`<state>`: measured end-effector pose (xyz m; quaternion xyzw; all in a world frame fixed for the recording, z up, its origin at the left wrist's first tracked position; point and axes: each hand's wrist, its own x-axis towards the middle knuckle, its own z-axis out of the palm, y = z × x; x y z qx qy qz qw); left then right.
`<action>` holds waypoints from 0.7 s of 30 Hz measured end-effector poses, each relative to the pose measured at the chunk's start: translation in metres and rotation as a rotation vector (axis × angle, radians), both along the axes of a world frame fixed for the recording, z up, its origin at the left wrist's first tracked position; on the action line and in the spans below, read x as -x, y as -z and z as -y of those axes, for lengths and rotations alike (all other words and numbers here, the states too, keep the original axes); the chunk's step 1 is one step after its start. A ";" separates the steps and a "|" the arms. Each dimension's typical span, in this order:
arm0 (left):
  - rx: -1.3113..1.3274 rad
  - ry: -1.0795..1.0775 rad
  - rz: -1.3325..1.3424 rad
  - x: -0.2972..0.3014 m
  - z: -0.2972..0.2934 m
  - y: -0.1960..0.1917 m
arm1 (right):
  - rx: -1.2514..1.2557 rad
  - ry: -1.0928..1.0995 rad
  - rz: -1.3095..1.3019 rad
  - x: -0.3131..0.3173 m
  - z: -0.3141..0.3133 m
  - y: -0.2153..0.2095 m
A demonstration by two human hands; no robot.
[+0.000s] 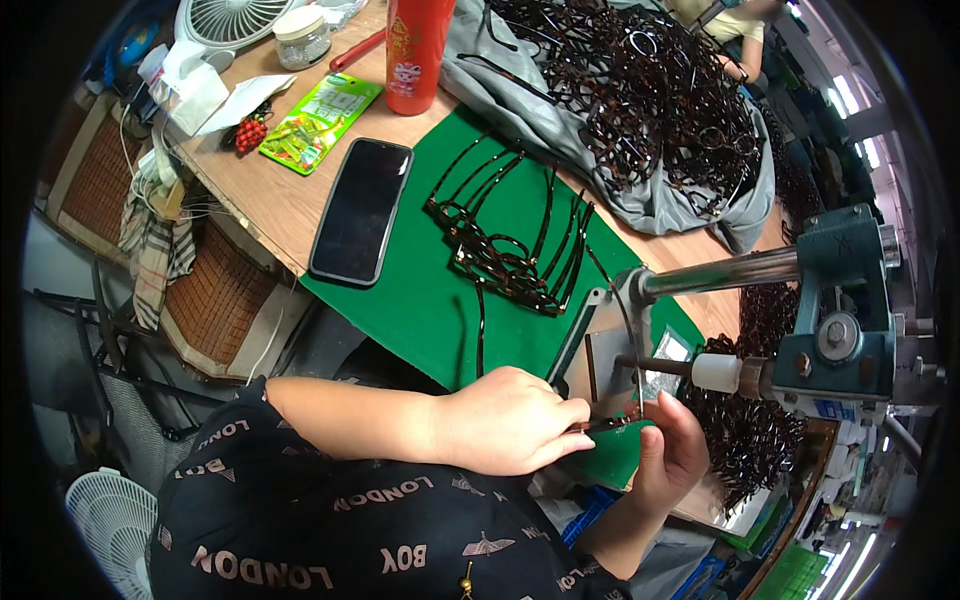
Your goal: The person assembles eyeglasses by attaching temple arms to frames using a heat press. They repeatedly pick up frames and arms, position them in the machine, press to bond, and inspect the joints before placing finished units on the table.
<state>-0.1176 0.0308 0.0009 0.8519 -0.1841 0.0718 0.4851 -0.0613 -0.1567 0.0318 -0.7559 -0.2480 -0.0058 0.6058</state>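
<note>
My left hand (520,420) is closed, thumb and fingers pinching a dark eyeglass frame (608,424) at the foot of a small bench press. My right hand (668,455) curls around the other end of that frame, thumb and fingers bent; its exact grip is partly hidden. One thin temple arm (622,300) of the frame rises past the press's metal plate (603,355). Close by, the press's rod with a white collar (716,372) points at the plate. Beyond my left hand, several tortoiseshell eyeglass frames (510,262) lie stacked on a green mat (410,322), temples unfolded.
A large heap of dark frames (660,100) fills a grey cloth (640,215); another heap (745,440) lies behind the press body (845,310). Left of the mat are a phone (362,212), a green packet (322,122) and a red tumbler (416,55). Another person (740,30) sits far right.
</note>
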 end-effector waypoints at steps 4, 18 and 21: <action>-0.050 -0.046 0.002 -0.011 -0.008 0.012 | 0.051 -0.048 -0.014 -0.005 0.017 0.012; -0.245 0.116 -0.241 -0.032 -0.025 -0.013 | -0.199 -0.164 -0.073 0.002 -0.003 0.006; -0.296 0.079 -0.203 -0.051 -0.035 -0.002 | -0.216 -0.155 -0.036 -0.012 -0.015 -0.027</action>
